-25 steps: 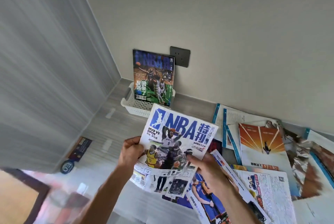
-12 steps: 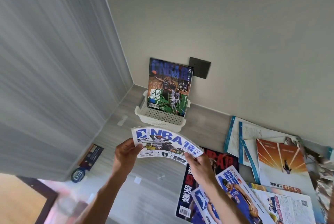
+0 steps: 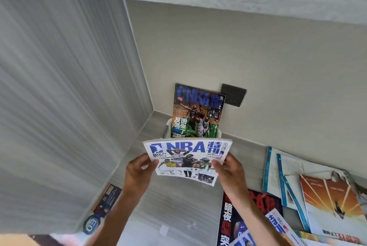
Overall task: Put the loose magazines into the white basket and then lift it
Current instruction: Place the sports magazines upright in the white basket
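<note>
I hold a white NBA magazine [image 3: 187, 157] with both hands, cover facing me, in front of the white basket [image 3: 167, 128]. My left hand [image 3: 139, 172] grips its left edge and my right hand [image 3: 228, 170] grips its right edge. The magazine hides most of the basket; only a piece of its rim shows at the left and right. A dark NBA magazine [image 3: 197, 112] stands upright in the basket, leaning against the back wall. Loose magazines [image 3: 317, 196] lie spread on the grey surface at the right.
The basket stands in the corner where the striped left wall meets the beige back wall. A dark wall socket [image 3: 233, 95] is just right of the standing magazine. A black magazine with red characters [image 3: 238, 218] lies near my right forearm. A card and round badge [image 3: 99, 214] lie at the lower left.
My hands carried the white NBA magazine forward to the basket, tilting its cover up toward me. The view moved closer to the corner and tipped upward.
</note>
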The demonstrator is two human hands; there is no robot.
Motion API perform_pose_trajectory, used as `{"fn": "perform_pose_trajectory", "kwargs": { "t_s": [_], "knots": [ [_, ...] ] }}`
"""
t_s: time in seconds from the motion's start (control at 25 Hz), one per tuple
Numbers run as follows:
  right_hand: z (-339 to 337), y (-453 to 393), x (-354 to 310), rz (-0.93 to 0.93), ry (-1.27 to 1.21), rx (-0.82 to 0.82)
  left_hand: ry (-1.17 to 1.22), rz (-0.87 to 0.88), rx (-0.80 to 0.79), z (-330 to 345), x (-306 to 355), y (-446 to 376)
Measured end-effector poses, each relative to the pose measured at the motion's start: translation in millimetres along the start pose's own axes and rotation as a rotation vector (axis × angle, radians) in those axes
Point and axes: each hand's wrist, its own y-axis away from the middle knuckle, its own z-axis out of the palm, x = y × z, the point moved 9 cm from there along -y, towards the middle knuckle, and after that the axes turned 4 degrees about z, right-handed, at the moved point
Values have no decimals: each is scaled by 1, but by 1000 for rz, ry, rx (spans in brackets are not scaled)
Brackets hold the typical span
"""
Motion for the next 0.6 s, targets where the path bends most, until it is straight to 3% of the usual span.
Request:
{"fn": "perform_pose_trajectory", "kwargs": {
  "t_s": [0.12, 0.2, 0.4, 0.6],
  "knots": [
    [-22, -44, -57, -106, -87, 181, 115, 143, -60, 19, 51, -67],
    [-22, -74, -74, -89, -122, 225, 36, 175, -99, 32, 66, -106],
    [-15, -129, -38, 151, -115, 350, -445, 79, -79, 51, 27, -165],
    [-7, -148, -5, 275, -116, 363, -501, -30, -108, 60, -4, -188]
  ]
}}
